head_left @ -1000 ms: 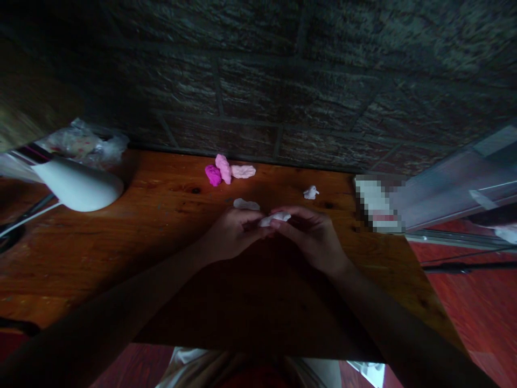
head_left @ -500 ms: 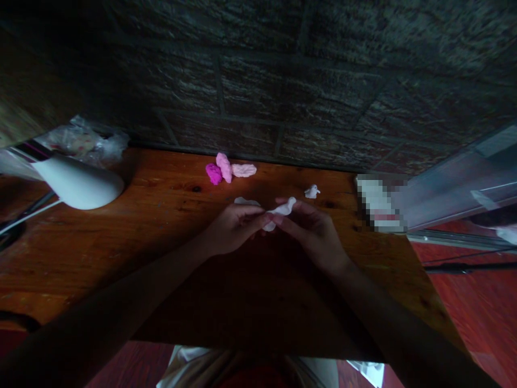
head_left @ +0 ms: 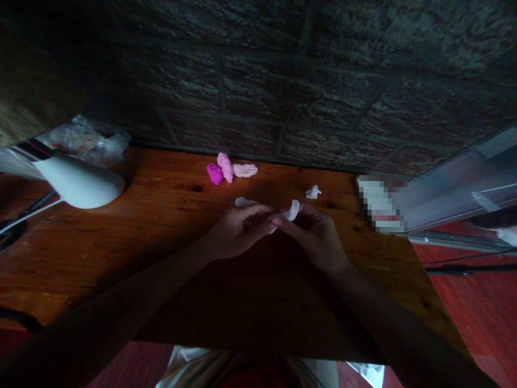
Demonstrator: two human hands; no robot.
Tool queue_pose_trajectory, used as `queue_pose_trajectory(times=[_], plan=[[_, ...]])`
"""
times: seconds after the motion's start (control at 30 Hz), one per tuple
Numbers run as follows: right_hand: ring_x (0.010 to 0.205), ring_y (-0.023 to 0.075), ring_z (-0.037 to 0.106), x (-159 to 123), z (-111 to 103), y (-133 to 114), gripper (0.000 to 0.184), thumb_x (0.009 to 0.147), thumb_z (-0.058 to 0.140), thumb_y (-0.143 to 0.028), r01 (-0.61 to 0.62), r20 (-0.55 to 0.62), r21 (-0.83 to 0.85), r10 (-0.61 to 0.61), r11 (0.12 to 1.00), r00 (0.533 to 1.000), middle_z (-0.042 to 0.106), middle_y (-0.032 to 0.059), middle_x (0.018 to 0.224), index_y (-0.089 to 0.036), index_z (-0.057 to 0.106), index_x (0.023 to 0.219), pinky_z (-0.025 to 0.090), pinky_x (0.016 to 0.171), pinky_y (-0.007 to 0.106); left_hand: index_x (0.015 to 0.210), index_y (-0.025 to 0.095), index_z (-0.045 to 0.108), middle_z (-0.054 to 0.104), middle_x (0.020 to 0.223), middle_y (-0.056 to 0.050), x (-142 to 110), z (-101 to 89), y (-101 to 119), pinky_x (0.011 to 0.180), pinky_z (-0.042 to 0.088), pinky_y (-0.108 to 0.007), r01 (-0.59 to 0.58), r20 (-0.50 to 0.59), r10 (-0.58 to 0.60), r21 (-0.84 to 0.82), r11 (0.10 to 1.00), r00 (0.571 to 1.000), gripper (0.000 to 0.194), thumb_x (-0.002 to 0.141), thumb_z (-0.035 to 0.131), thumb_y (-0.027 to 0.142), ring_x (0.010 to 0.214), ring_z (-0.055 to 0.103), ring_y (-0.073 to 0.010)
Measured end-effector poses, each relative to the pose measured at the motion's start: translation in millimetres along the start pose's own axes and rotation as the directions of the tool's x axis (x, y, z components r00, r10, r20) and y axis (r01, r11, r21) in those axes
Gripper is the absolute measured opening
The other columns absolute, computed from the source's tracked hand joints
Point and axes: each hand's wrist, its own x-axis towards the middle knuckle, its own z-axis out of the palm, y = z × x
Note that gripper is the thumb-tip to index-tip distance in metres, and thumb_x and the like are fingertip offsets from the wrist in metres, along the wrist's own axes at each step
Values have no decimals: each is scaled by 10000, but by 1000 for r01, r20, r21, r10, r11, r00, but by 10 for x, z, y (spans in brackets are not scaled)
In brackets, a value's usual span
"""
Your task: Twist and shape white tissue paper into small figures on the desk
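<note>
Over the middle of a wooden table [head_left: 121, 242], my left hand [head_left: 234, 231] and my right hand [head_left: 313, 237] meet, fingertips pinched together on a small white lump of clay [head_left: 290, 212]. The lump sticks up and to the right between my fingers. Another white piece [head_left: 243, 202] lies on the table just behind my left hand. A tiny white bit [head_left: 312, 192] rests farther right. Near the back edge sit a magenta lump [head_left: 214, 173], a pink lump [head_left: 224, 166] and a pale pink lump [head_left: 244, 170], touching one another.
A white lamp head [head_left: 78, 186] hangs over the table's left side, with crumpled clear plastic [head_left: 86, 140] behind it. A dark brick wall [head_left: 283, 81] runs along the back edge. A blurred white object [head_left: 379, 207] lies at the right edge, beside a window frame [head_left: 464, 188].
The white lump lay level between my fingertips a second ago; it has since been turned and drawn up to the right. My hands stayed in nearly the same place.
</note>
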Motion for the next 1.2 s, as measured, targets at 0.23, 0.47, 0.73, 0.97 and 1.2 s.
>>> queue_pose_trajectory(times=[0.23, 0.47, 0.73, 0.97, 1.2], plan=[[701, 149, 658, -36, 33, -2, 286, 689, 890, -421, -25, 36, 11, 25, 1000, 999, 727, -16, 755, -224, 694, 755, 539, 691, 291, 1093, 104, 739, 642, 720, -15, -14, -38, -8, 531, 434, -220, -120, 75, 111, 141, 983, 991, 284, 878, 711, 287, 587, 553, -106], [706, 159, 677, -38, 50, 30, 286, 662, 903, -430, -31, 36, 23, 30, 999, 999, 738, -19, 751, -235, 718, 759, 565, 701, 300, 1040, 113, 746, 684, 752, -40, -24, 0, -8, 584, 455, -242, -125, 53, 116, 223, 967, 992, 249, 883, 704, 301, 647, 588, -136], [822, 160, 711, -40, 32, 29, 264, 750, 855, -335, 47, 78, 6, -47, 999, 996, 777, -10, 916, -272, 757, 986, 588, 769, 298, 887, 166, 740, 719, 788, -56, -10, -49, 9, 728, 521, -296, -142, 24, 141, 317, 938, 990, 204, 948, 624, 323, 752, 667, -183], [790, 142, 695, -95, -58, -50, 336, 922, 698, -268, 324, 167, -344, -282, 881, 945, 757, 27, 1157, -320, 689, 1255, 588, 733, 301, 840, 169, 727, 713, 759, -27, -8, -38, 20, 686, 472, -269, -125, 18, 127, 383, 915, 992, 164, 936, 597, 198, 716, 647, -160], [822, 169, 753, -30, -87, -1, 418, 865, 766, -313, 214, 48, -268, -209, 939, 977, 805, 11, 1058, -303, 688, 1275, 627, 748, 310, 1025, 156, 746, 718, 800, -19, 5, -29, -22, 626, 428, -246, -110, 12, 114, 385, 916, 993, 206, 904, 704, 317, 651, 595, -127]])
